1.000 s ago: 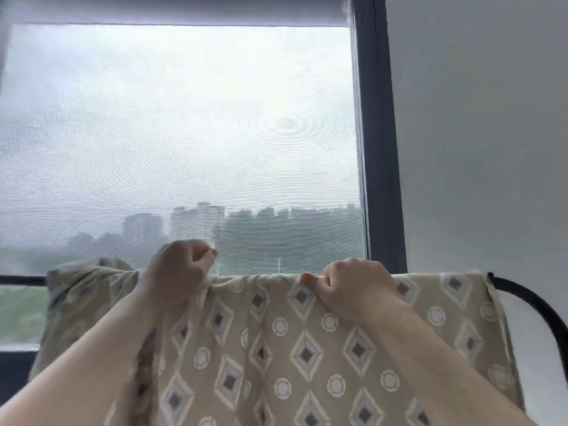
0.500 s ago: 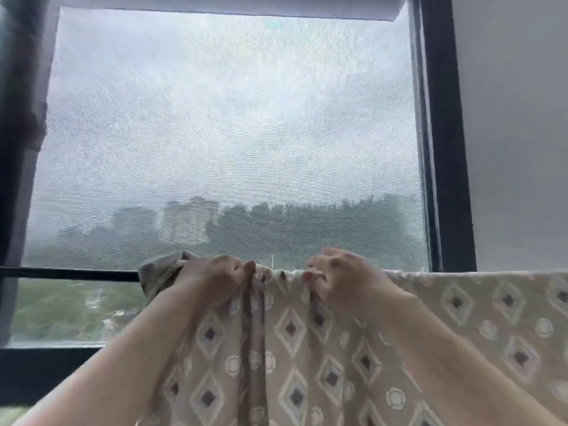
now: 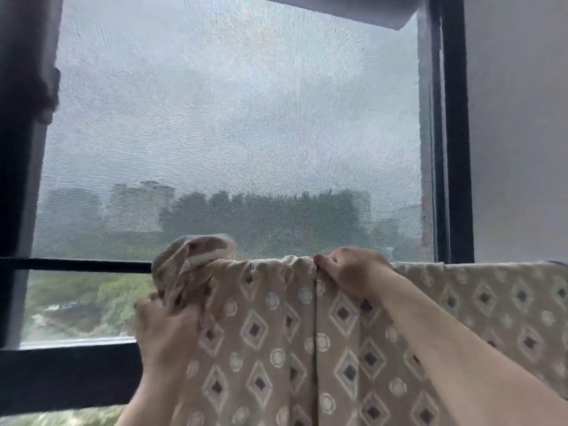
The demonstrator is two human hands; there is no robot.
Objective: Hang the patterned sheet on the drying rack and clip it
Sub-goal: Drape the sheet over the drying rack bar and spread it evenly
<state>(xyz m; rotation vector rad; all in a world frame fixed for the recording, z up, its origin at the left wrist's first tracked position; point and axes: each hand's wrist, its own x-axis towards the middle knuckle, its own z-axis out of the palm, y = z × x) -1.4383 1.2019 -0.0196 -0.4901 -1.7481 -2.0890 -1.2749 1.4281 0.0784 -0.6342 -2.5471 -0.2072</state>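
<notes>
Sheet (image 3: 338, 333) pinched at its top fold: the right hand (image 3: 353, 272) curls its fingers over the edge up at the rail (image 3: 76, 265), beside a crease running straight down. Lower, the left hand (image 3: 167, 329) clutches the bunched left end, fingers smeared by blur. Cloth drapes over the rail and hides it; bare rail shows only at left. The frame cuts off the sheet's right end and bottom. Behind, a mesh screen (image 3: 233, 133) hazes the buildings.
</notes>
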